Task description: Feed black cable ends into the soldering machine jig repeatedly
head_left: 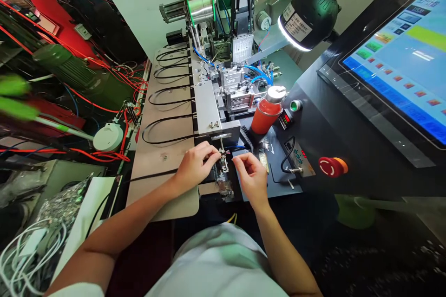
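Note:
My left hand (198, 165) is closed in a pinch at the left side of a small metal fixture (223, 163) at the machine's front end; what its fingertips hold is too small to name. Just right of that fixture, my right hand (251, 177) has its thumb and forefinger pressed together, and anything between them is too small to make out. A black cable (153, 175) runs across the beige plate (181, 206) toward the fixture, passing behind my left hand. Beyond my hands lies a flat metal rail cover (208, 106).
A red bottle (264, 118) with a silver lid stands behind my right hand. Further right are a control box (300, 157), a red emergency button (333, 167) and a large screen (400, 60). A black lamp (310, 16) hangs over the machine. Looped black cables line the beige plate.

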